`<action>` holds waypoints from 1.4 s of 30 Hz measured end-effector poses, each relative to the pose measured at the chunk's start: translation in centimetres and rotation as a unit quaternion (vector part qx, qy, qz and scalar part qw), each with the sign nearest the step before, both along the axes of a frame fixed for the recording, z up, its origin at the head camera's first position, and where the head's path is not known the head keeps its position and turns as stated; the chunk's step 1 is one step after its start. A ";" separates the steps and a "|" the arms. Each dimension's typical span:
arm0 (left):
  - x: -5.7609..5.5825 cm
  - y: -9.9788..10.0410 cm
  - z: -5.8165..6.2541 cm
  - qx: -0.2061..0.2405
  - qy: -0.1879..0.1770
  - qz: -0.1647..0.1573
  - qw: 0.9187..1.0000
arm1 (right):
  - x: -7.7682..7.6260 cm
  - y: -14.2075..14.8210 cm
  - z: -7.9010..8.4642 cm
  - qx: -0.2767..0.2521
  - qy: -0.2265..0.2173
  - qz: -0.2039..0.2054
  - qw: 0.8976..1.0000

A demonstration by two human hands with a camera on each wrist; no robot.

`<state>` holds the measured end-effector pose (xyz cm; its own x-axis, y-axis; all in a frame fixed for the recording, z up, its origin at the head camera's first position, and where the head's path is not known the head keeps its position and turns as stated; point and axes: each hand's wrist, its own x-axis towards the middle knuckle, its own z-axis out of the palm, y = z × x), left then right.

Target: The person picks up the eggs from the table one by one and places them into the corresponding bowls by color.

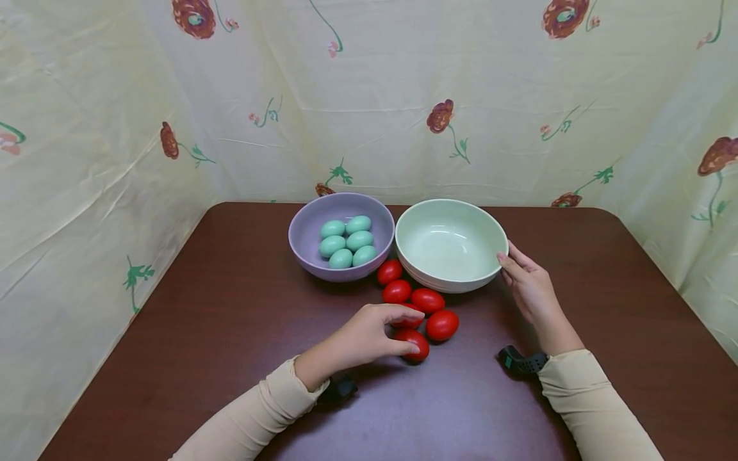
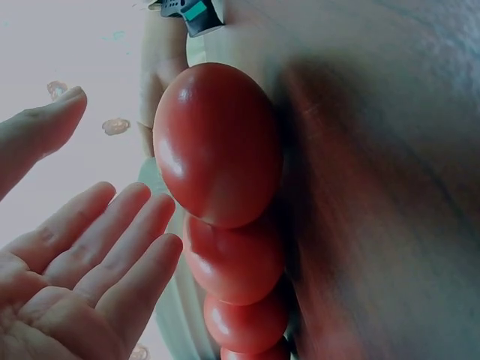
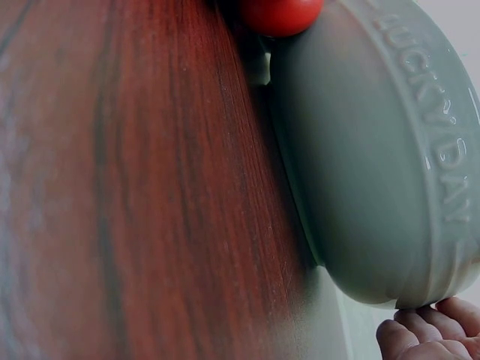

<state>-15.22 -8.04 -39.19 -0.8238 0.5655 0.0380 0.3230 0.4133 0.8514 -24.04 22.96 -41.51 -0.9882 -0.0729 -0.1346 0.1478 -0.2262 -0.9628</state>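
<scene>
My left hand (image 1: pixel 366 333) hovers over the near end of a cluster of several red eggs, thumb and fingers spread above the nearest red egg (image 1: pixel 419 347). In the left wrist view the fingers (image 2: pixel 124 255) are extended beside a red egg (image 2: pixel 217 142), with nothing between them and the thumb. My right hand (image 1: pixel 533 291) grips the right rim of a pale green bowl (image 1: pixel 446 246), thumb over the edge and fingers against the outside wall. The right wrist view shows raised lettering on that bowl's side (image 3: pixel 352 142). No eggs lie inside it.
A purple bowl (image 1: pixel 302 234) stands left of the green one, close beside it, and holds several turquoise eggs (image 1: pixel 332 246). Both bowls are near the back edge of the dark brown table (image 1: pixel 242 307). A floral cloth (image 1: pixel 369 128) hangs behind.
</scene>
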 end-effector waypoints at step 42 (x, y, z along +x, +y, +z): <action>0.4 0.4 -0.4 -0.119 0.059 -0.026 0.991 | 0.0 -0.2 0.1 -0.015 0.001 0.000 1.000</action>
<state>-14.87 -7.60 -39.63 -0.7908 0.6120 -0.0076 0.4403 0.5775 0.6875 -24.06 22.81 -41.42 -0.9886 -0.0760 -0.1297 0.1450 -0.2558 -0.9558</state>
